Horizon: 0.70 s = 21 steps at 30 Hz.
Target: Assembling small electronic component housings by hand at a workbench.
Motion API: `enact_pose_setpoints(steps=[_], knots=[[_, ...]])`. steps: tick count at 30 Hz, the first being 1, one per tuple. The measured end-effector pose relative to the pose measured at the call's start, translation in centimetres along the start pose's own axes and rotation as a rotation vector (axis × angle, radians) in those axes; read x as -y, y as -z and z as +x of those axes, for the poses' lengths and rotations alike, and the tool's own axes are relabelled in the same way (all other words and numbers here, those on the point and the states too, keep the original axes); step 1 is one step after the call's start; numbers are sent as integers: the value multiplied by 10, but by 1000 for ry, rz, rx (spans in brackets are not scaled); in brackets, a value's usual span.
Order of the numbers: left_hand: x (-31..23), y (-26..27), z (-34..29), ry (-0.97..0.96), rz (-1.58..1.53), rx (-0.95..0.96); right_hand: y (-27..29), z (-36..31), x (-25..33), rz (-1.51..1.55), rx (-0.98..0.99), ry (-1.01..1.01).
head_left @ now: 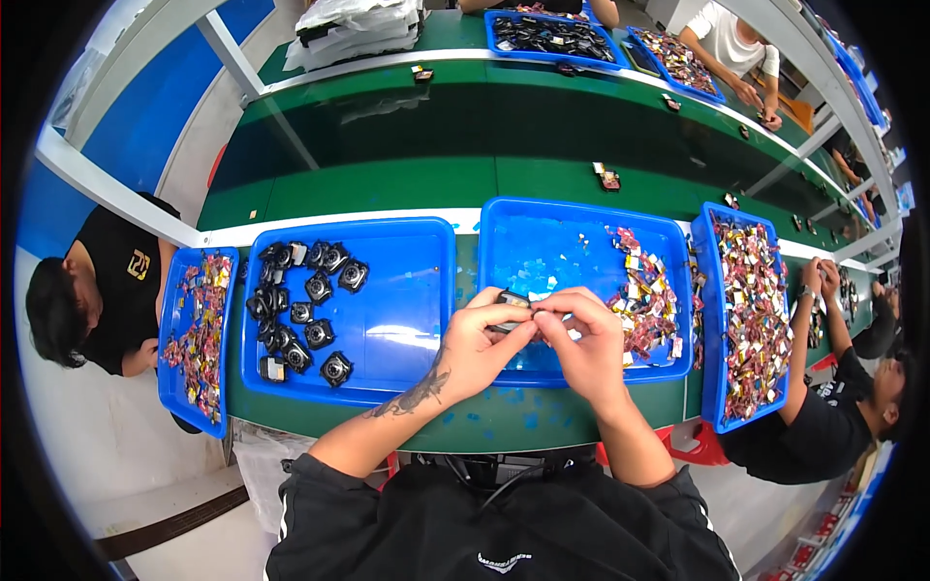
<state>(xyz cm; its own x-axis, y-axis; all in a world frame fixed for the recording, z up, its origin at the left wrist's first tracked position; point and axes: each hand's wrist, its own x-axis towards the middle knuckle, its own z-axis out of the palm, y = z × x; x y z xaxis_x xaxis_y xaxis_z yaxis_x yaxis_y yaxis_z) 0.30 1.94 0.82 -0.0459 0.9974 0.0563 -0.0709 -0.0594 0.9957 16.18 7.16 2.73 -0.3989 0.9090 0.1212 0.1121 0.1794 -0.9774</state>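
Observation:
My left hand (pixel 480 341) is closed round a small black case (pixel 511 300), with something pale showing inside its frame. Fingertips of my right hand (pixel 591 341) are pinched together at the right edge of that case; whatever they grip is too small to make out. Both hands hover over a blue tray (pixel 581 209). Inside it, small pink, white and yellow components (pixel 647 290) are heaped at the right, and light-blue film scraps (pixel 533 257) lie scattered at the left. To the left, another blue tray (pixel 407 229) holds several black square cases (pixel 318 288) with round centres.
Narrow blue trays full of small components stand at the far left (pixel 232 339) and right (pixel 712 320). Beyond runs a green conveyor belt (pixel 387 184) carrying a few loose pieces (pixel 607 177). White metal posts (pixel 116 184) frame the bench. Co-workers sit on both sides and across.

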Motion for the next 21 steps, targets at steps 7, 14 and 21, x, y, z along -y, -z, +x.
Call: enact_pose_setpoints(steps=[7,14,21], knots=[[-5,-1,-2,73,-421,-118,1,-3,17,-159,-77,123],[-7,1,-9,87,-392,-23,-16,3,33,-304,-86,35],[-8,2,-9,60,-360,6,-16,6,34,-390,-57,138]])
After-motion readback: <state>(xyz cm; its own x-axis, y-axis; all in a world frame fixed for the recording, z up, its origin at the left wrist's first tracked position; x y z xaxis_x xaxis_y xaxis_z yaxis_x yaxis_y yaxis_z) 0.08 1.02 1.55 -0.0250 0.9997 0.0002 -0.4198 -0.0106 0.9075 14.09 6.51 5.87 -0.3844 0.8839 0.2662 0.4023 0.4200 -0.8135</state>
